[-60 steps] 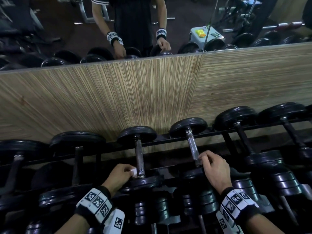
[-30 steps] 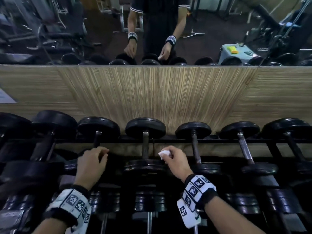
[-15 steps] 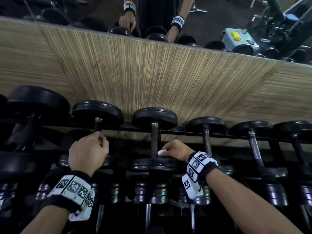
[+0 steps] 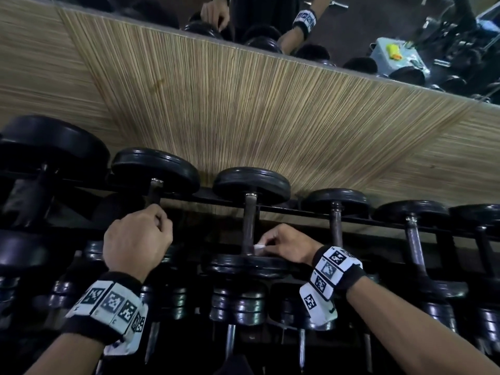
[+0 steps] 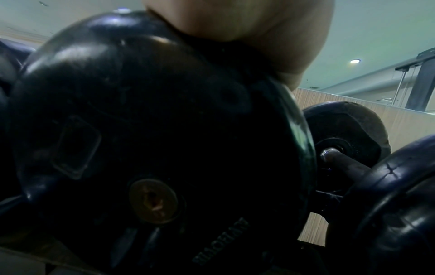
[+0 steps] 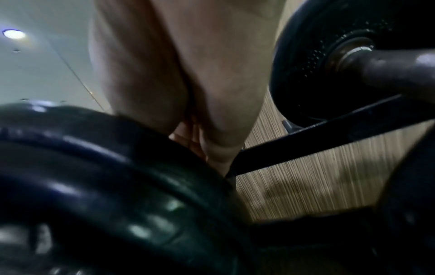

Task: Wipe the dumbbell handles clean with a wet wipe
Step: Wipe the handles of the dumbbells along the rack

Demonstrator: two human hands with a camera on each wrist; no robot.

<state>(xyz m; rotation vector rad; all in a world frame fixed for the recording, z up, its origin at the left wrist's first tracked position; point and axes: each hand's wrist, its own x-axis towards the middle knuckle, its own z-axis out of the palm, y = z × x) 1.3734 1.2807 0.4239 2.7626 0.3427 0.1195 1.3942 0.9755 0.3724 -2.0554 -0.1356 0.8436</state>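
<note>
Wipe on dumbbell handle, rack row.
Right hand [image 4: 286,246] pinches the wet wipe [image 4: 259,246] against the lower end of the centre dumbbell handle [image 4: 249,226]; left hand [image 4: 135,242] is curled round the neighbouring handle [image 4: 154,194].

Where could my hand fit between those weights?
Beside the middle handle, toward the left hand, there is a dark gap. Right of it, the right hand holding the wipe fills the room. The lower row looks tightly packed.
</note>
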